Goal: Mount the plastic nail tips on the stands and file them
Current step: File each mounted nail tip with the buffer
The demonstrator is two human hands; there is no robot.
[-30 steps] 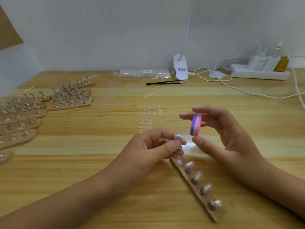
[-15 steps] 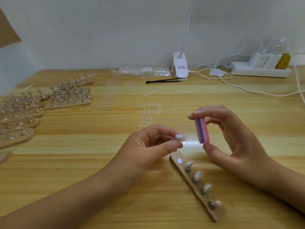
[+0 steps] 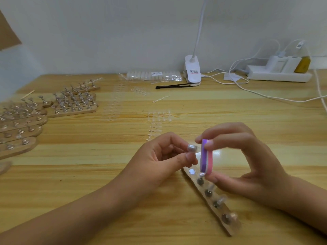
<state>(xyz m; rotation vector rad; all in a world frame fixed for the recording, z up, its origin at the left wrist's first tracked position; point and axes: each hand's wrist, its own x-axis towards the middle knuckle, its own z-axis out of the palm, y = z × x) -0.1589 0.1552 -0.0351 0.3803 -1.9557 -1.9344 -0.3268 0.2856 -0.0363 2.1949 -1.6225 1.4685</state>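
Observation:
My left hand (image 3: 164,156) pinches a small stand topped with a clear nail tip (image 3: 192,148) between thumb and fingers. My right hand (image 3: 247,161) grips a purple, white and pink file block (image 3: 206,159) upright between thumb below and fingers above, its purple face right beside the tip. Under both hands a wooden strip (image 3: 230,225) lies diagonally on the table, carrying several stands with tips and one bare magnet spot (image 3: 192,171) at its near-left end.
Several more wooden strips with stands (image 3: 74,105) lie at the left. Sprues of clear tips (image 3: 157,124) are scattered mid-table. At the back are a bag of tips (image 3: 154,76), black tweezers (image 3: 173,85), a clip lamp (image 3: 192,71) and a power strip (image 3: 279,75) with cables.
My right hand has brought the file block left and down until it sits against the tip held by my left hand. The left hand has barely moved.

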